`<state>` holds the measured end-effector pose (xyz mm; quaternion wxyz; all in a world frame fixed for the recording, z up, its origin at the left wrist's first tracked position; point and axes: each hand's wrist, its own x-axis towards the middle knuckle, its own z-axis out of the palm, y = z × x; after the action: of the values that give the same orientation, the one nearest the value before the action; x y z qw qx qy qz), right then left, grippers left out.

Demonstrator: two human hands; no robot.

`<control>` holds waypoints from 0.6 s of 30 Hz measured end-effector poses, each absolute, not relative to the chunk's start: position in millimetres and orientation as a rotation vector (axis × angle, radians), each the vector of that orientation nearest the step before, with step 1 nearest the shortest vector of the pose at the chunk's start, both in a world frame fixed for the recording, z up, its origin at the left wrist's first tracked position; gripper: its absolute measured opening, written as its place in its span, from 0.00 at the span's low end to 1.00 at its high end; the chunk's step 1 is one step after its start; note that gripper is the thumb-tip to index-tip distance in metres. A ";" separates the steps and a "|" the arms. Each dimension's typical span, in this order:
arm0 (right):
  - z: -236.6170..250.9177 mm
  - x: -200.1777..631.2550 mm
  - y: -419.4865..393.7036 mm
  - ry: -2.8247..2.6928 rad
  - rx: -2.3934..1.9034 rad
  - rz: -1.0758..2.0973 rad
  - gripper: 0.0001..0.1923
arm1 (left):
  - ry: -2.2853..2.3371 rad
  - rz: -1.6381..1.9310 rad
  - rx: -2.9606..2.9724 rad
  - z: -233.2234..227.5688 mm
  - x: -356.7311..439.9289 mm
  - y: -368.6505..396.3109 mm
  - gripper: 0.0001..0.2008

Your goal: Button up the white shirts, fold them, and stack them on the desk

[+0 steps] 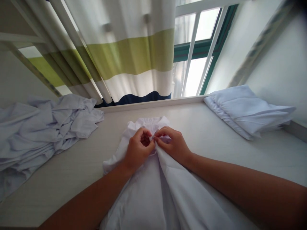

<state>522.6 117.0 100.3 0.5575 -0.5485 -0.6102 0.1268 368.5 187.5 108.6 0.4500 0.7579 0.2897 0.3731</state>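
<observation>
A white collared garment, which looks like a shirt or coat [144, 195], lies on the pale surface in front of me, its collar at the far end. Both hands meet at its front opening just below the collar. My left hand [140, 145] pinches one edge of the cloth between thumb and forefinger. Close against it, my right hand [174, 143] pinches the other edge in the same way. The fingertips almost touch. Whether a button sits between them is too small to tell.
A crumpled heap of white cloth [64, 124] lies to the left. Folded white garments [247, 108] are stacked at the right. A low ledge [153, 104] runs along the far edge, with a striped curtain [129, 54] and white window bars [190, 54] behind it.
</observation>
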 end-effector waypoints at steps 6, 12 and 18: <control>98.0 523.9 119.0 -1.310 -1.264 0.436 0.04 | 0.606 0.941 1.665 105.3 369.5 186.9 0.09; 96.8 526.3 121.3 -1.267 -1.289 0.535 0.07 | 0.622 0.929 1.565 102.8 371.5 190.0 0.11; 96.4 526.1 121.0 -1.257 -1.304 0.500 0.07 | 0.564 0.924 1.488 105.6 372.6 187.5 0.12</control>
<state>526.1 121.0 96.4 0.5903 -0.5602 -0.5400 0.2148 372.6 187.5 105.6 0.6057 0.6435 0.2437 0.3995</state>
